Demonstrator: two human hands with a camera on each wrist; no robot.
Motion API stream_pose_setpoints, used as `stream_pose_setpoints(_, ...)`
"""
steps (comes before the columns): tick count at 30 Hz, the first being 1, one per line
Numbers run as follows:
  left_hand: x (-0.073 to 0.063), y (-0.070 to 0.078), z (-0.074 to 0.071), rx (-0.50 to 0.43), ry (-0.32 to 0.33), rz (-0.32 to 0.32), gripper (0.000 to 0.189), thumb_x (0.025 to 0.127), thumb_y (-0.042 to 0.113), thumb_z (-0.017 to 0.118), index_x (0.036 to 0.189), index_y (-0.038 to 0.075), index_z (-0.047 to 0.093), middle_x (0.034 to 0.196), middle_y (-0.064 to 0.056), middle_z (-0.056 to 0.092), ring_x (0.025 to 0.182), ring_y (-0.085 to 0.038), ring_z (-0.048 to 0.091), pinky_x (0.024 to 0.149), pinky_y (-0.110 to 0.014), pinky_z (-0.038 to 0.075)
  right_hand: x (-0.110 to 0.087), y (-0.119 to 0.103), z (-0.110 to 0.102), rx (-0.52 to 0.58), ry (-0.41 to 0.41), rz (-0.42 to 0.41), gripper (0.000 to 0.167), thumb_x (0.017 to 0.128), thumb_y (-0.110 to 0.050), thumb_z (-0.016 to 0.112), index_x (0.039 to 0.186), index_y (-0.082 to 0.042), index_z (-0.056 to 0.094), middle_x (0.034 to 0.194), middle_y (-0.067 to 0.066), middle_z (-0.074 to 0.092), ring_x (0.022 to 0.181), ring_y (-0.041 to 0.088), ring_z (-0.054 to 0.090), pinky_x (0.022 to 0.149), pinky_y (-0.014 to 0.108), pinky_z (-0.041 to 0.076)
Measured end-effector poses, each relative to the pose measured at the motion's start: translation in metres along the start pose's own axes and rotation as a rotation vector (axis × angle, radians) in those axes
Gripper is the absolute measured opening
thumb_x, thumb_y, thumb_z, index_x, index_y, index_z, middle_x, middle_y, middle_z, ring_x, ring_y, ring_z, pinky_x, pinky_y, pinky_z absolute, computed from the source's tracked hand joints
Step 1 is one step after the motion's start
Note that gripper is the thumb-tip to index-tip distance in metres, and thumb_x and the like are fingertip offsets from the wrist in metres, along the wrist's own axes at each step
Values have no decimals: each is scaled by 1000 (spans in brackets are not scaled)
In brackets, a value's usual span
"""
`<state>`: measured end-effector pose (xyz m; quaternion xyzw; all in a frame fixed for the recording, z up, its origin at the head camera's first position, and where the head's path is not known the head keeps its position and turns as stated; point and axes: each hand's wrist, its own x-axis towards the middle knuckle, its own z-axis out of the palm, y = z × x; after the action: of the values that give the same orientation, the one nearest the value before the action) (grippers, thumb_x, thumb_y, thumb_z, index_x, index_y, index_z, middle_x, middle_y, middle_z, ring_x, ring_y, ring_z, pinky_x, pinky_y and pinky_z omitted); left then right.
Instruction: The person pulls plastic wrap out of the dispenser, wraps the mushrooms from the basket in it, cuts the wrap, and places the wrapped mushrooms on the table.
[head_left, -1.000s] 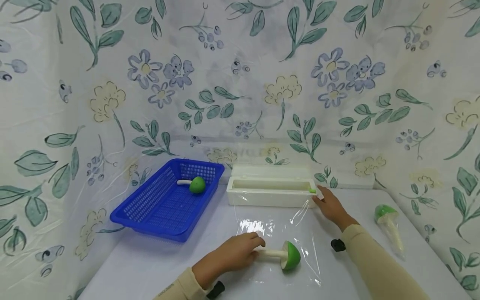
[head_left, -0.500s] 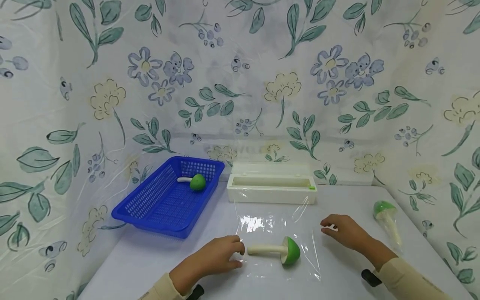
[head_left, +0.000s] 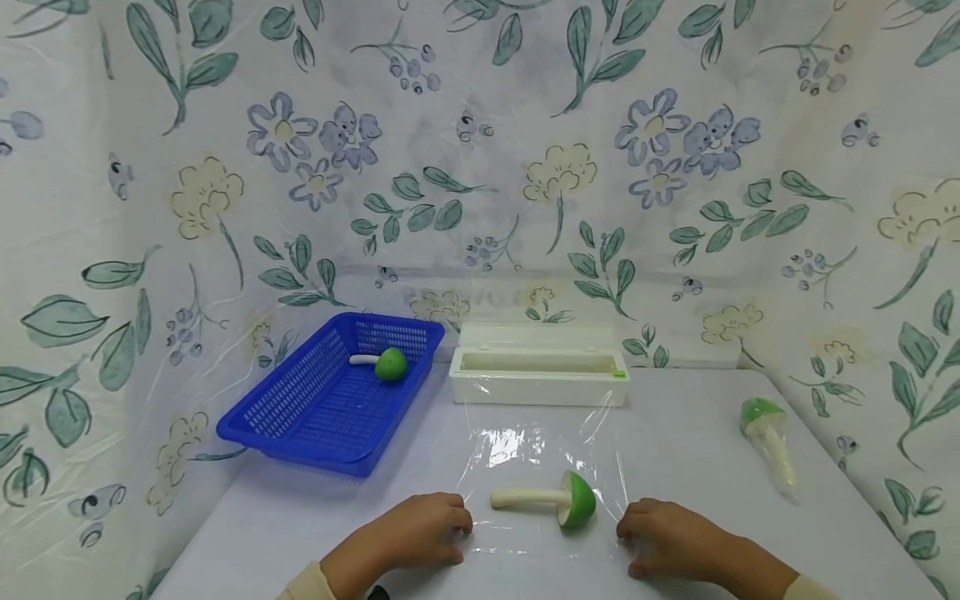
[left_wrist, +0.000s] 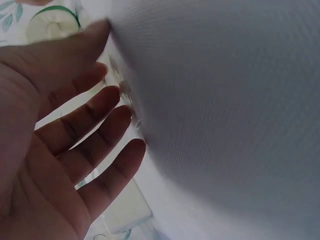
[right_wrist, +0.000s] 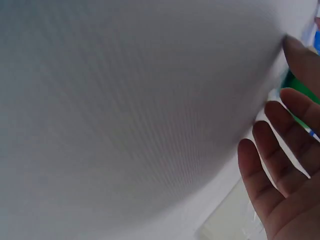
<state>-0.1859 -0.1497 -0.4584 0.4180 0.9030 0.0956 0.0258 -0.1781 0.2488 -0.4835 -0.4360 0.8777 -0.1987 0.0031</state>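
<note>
A sheet of clear plastic film (head_left: 517,537) lies on the table, running forward to a long white box (head_left: 536,390) with a small green piece at its right end. On the film lies a toy-like mushroom (head_left: 577,500) with a green cap and pale stem, cap to the right. My left hand (head_left: 405,533) is at the film's left edge and my right hand (head_left: 675,537) at its right edge. In the wrist views, the left fingers (left_wrist: 107,127) and right fingers (right_wrist: 275,155) are loosely bent and apart, tips at the table surface; neither hand visibly pinches the film.
A blue basket (head_left: 300,442) stands at the left with another green-capped mushroom (head_left: 391,364) inside. At the right lies a mushroom wrapped in clear film (head_left: 772,446). Floral-patterned sheeting (head_left: 495,150) rises behind the white table (head_left: 697,450).
My right hand has come back from the white box's right end to the film's near right edge. My left hand has left the mushroom's stem and moved left, to the film's left edge.
</note>
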Motion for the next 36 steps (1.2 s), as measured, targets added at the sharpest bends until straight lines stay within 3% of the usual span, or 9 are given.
stream_pose_setpoints(3, -1, 0, 2, 20, 22, 15, 11, 76, 19, 78, 80, 21, 69, 80, 16, 52, 70, 3, 46, 62, -21, 44, 1, -2, 6, -73, 48, -57, 16, 78, -20, 80, 88, -20, 67, 90, -19, 55, 81, 0, 51, 68, 20, 47)
stream_pose_setpoints(7, -3, -1, 3, 46, 19, 11, 10, 78, 18, 77, 76, 22, 68, 79, 17, 50, 69, 2, 46, 61, -20, 43, 1, -5, 10, -149, 102, -95, 17, 80, -7, 76, 81, -19, 65, 87, -16, 56, 78, 0, 50, 65, 17, 46)
stream_pose_setpoints(12, -8, 0, 1, 81, 21, -14, 12, 78, 22, 78, 75, 22, 66, 79, 17, 49, 69, 2, 46, 60, -21, 44, 1, -9, 9, -175, 92, -60, 17, 82, -6, 73, 81, -18, 61, 87, -15, 54, 77, 0, 49, 64, 18, 46)
stream_pose_setpoints(19, -13, 1, 6, 131, 95, 1, 23, 81, 11, 73, 70, 20, 56, 74, 15, 43, 66, -1, 42, 56, -20, 39, -1, -13, 8, -263, 130, -63, 19, 83, -4, 72, 83, -16, 58, 84, -13, 51, 75, 2, 48, 63, 20, 46)
stream_pose_setpoints(29, -10, -2, -7, 49, 149, -77, 24, 88, 10, 69, 78, 21, 50, 72, 15, 41, 64, -3, 41, 58, -24, 41, -3, -22, -6, -186, 72, 100, 15, 88, -8, 68, 87, -18, 58, 81, -17, 50, 72, -2, 49, 64, 24, 49)
stream_pose_setpoints(32, -10, -2, -9, 2, 126, -78, 16, 89, 18, 70, 82, 20, 55, 76, 16, 49, 69, -2, 47, 62, -25, 45, -1, -23, -9, -178, 80, 100, 15, 88, -7, 68, 87, -18, 57, 81, -18, 51, 72, -2, 50, 64, 24, 49)
stream_pose_setpoints(36, -13, 1, -3, -32, 32, -55, 20, 81, 32, 77, 87, 20, 62, 80, 16, 50, 71, 1, 46, 63, -23, 44, -3, -22, -5, -155, 64, 90, 16, 88, -7, 69, 86, -18, 58, 80, -18, 52, 71, -3, 49, 63, 23, 48)
